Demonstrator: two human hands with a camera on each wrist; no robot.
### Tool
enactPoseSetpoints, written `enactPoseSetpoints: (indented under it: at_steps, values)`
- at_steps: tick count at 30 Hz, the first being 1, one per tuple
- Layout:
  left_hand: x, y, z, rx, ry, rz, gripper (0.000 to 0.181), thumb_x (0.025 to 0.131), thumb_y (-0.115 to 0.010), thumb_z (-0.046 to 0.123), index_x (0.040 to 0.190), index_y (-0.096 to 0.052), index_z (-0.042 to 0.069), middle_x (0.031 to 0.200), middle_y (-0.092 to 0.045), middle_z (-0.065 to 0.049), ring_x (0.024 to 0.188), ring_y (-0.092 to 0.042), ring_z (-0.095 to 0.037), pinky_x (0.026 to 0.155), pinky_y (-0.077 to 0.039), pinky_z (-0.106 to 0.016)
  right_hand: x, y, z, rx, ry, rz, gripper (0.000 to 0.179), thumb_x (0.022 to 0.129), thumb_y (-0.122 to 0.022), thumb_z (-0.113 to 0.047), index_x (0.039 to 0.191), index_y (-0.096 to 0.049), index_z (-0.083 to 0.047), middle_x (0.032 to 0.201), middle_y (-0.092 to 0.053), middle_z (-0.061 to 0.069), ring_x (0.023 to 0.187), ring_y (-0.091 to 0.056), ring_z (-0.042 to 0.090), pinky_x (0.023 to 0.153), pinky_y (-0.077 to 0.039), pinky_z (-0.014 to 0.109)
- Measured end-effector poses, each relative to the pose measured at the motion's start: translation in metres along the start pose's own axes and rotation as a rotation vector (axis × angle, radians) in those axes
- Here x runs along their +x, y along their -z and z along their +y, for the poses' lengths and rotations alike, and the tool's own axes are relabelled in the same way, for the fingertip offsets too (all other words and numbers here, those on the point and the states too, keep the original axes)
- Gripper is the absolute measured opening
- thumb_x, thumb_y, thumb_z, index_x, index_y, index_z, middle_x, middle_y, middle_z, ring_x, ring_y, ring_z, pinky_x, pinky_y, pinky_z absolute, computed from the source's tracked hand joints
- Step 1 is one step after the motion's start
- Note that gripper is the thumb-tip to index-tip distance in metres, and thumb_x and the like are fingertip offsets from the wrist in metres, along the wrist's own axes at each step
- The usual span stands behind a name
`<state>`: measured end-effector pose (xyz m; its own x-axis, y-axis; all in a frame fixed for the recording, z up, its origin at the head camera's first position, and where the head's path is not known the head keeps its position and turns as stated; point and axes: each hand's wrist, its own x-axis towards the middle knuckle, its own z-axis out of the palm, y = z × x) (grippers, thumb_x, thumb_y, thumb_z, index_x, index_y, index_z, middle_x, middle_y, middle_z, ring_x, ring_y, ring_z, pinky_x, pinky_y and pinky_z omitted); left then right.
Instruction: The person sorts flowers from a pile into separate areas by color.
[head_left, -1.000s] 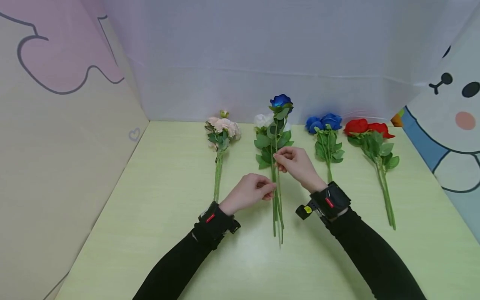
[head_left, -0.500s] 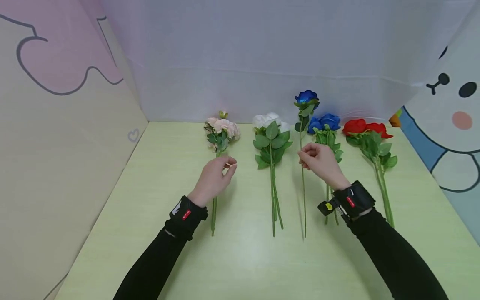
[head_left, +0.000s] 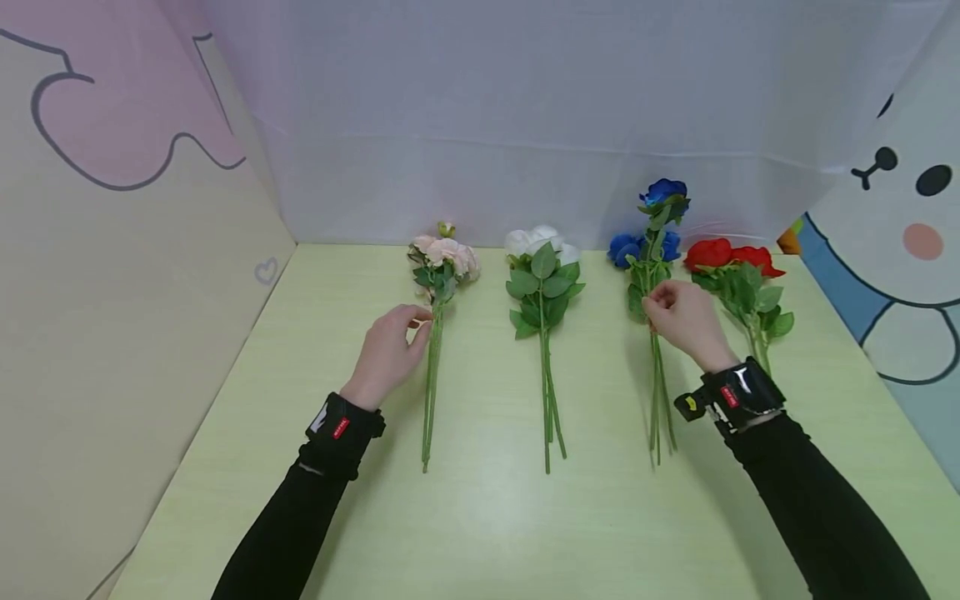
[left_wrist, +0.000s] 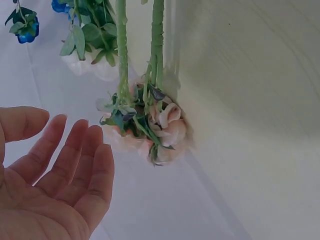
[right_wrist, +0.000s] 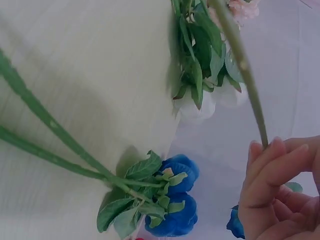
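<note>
My right hand (head_left: 688, 321) pinches the stem of a single blue rose (head_left: 663, 192) between thumb and fingers. In the right wrist view, the held stem (right_wrist: 243, 67) runs up from the fingertips, above the table. Below it, two more blue roses (right_wrist: 172, 215) lie with their leaves against the back cloth; in the head view the held rose overlaps them. My left hand (head_left: 390, 354) is beside the stems of the pale pink flowers (head_left: 447, 254). Seen from the left wrist, its fingers (left_wrist: 95, 170) are relaxed and apart from the pink blooms, with nothing in them.
White roses (head_left: 542, 242) with green leaves lie in the middle of the pale table (head_left: 480, 533). Red roses (head_left: 708, 252) lie at the right, partly behind the right hand and wrist. A whitish cloth (head_left: 480, 108) hangs along the back edge; printed panels stand at both sides.
My right hand has carried the blue rose right, from over the white roses to over the other blue ones. My left hand has let go of the stems and moved left to the pink flowers.
</note>
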<state>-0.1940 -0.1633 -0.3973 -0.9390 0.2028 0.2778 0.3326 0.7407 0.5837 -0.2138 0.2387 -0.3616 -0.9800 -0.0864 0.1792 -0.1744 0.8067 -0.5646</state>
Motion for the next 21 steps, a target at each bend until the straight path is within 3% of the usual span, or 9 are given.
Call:
enactPoseSetpoints:
  at_steps: [6, 14, 17, 21]
  values:
    - [-0.003, 0.003, -0.002, 0.01, 0.021, -0.01, 0.022, 0.096, -0.054, 0.014, 0.11, -0.065, 0.001, 0.108, -0.064, -0.013, 0.096, -0.058, -0.028, 0.079, -0.049, -0.042, 0.002, 0.002, 0.01, -0.082, 0.012, 0.04, 0.017, 0.089, -0.052, -0.01, 0.08, -0.06, 0.002, 0.068, -0.057, 0.013, 0.057, -0.05, 0.025, 0.052, -0.037, 0.034]
    - [-0.003, 0.003, -0.005, 0.016, 0.038, -0.012, 0.021, 0.096, -0.054, 0.014, 0.109, -0.065, 0.002, 0.108, -0.064, -0.014, 0.096, -0.058, -0.028, 0.08, -0.049, -0.042, 0.005, -0.003, 0.02, -0.156, 0.008, 0.027, 0.015, 0.086, -0.053, -0.008, 0.076, -0.057, 0.003, 0.061, -0.054, 0.011, 0.051, -0.047, 0.024, 0.048, -0.033, 0.034]
    - [-0.003, 0.004, -0.005, 0.013, 0.042, -0.017, 0.021, 0.096, -0.054, 0.014, 0.109, -0.065, 0.001, 0.109, -0.064, -0.014, 0.096, -0.058, -0.029, 0.08, -0.049, -0.042, 0.007, -0.007, 0.026, -0.169, 0.003, 0.005, 0.015, 0.086, -0.053, -0.007, 0.077, -0.058, 0.004, 0.06, -0.054, 0.011, 0.051, -0.047, 0.023, 0.048, -0.034, 0.033]
    - [-0.004, 0.005, -0.004, 0.001, 0.045, -0.03, 0.022, 0.096, -0.053, 0.014, 0.109, -0.064, 0.0, 0.109, -0.063, -0.015, 0.097, -0.059, -0.03, 0.078, -0.049, -0.042, 0.009, -0.011, 0.031, -0.143, -0.057, -0.095, 0.017, 0.086, -0.052, -0.009, 0.08, -0.06, 0.004, 0.064, -0.057, 0.012, 0.054, -0.049, 0.023, 0.048, -0.035, 0.031]
